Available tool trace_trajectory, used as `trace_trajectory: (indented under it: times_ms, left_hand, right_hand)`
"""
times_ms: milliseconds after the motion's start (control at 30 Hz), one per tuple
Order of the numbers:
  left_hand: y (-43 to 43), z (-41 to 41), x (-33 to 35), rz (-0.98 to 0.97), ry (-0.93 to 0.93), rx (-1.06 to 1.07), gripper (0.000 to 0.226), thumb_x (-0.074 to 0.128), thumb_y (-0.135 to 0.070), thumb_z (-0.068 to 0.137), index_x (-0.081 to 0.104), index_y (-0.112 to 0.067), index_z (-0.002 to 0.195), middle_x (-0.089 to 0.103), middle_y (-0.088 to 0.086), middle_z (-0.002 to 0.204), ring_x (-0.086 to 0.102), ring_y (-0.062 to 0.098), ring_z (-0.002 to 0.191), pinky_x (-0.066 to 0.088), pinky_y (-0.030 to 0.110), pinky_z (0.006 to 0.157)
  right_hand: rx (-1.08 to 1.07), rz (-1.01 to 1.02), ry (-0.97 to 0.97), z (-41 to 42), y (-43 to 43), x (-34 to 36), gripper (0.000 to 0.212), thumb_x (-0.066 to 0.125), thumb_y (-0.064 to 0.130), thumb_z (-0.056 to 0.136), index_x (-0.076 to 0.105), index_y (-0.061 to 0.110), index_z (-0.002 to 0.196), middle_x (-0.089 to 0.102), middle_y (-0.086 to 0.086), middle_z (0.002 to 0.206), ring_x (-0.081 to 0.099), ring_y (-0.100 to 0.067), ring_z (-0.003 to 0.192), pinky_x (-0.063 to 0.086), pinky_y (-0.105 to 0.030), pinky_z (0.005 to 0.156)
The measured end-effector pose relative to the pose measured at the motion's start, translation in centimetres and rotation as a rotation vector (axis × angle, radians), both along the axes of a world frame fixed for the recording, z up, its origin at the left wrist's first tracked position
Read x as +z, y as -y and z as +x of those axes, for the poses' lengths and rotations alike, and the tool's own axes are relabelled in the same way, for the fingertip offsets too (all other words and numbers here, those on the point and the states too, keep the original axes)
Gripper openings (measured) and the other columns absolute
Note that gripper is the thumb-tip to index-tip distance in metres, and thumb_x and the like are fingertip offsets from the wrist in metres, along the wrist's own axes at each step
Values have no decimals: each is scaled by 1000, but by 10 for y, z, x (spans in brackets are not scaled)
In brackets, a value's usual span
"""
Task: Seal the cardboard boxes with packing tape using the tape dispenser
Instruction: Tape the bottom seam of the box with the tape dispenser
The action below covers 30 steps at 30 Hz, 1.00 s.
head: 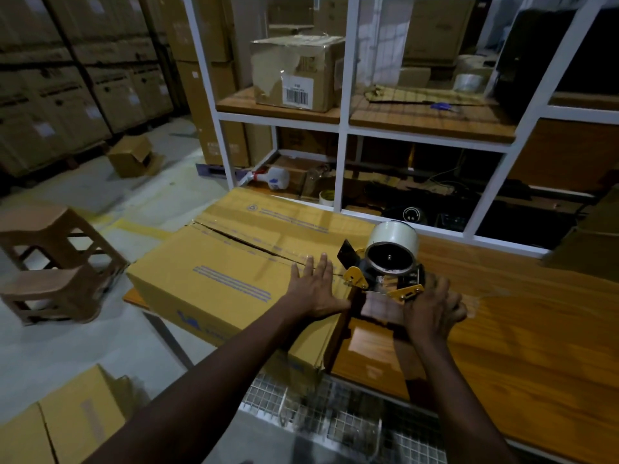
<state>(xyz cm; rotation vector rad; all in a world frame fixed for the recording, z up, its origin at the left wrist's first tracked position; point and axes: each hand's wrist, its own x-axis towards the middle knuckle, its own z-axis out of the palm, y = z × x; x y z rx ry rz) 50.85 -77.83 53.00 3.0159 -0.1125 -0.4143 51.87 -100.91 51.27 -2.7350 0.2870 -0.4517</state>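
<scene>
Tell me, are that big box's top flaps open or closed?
Closed. The flaps lie flat and meet along the middle, with the left hand spread flat on top.

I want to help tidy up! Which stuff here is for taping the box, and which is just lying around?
For the job:
cardboard box, with the left hand flat on it
tape dispenser, held by the right hand
tape roll

Just lying about:
stools
spray bottle
blue scissors
small open box on the floor
</scene>
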Motion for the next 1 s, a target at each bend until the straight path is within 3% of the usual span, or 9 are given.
trace_trajectory:
  times_ms: [333, 533, 700, 1000]
  left_hand:
    - [12, -6, 1, 13, 17, 21, 85, 24, -64, 97, -10, -13, 157, -19, 4, 163, -13, 31, 150, -4, 58, 119]
    - [5, -6, -1, 39, 24, -24, 100, 25, -79, 87, -11, -15, 156, -20, 2, 163, -14, 28, 150, -2, 60, 118]
    - [12, -8, 1, 36, 15, 15, 88, 28, -64, 96, -12, -15, 156, -20, 2, 163, -15, 29, 150, -5, 61, 117]
    - [15, -9, 0, 63, 23, 31, 83, 26, -61, 99, -12, -15, 156, -20, 1, 163, -14, 29, 151, -3, 59, 118]
  right_hand:
    - [83, 16, -13, 3, 8, 2, 52, 66, 8, 79, 47, 18, 126, 44, -13, 122, 40, -37, 104, 29, -46, 94]
    - [123, 52, 2, 4, 11, -2, 52, 66, 8, 77, 48, 14, 125, 46, -15, 121, 41, -38, 106, 30, -48, 94]
    - [145, 86, 27, 6, 14, -7, 54, 67, 6, 75, 48, 15, 124, 47, -13, 120, 40, -36, 105, 30, -48, 93]
    - [91, 140, 85, -1, 42, -19, 45, 65, 2, 73, 50, 14, 114, 47, -14, 114, 40, -34, 104, 29, -48, 91]
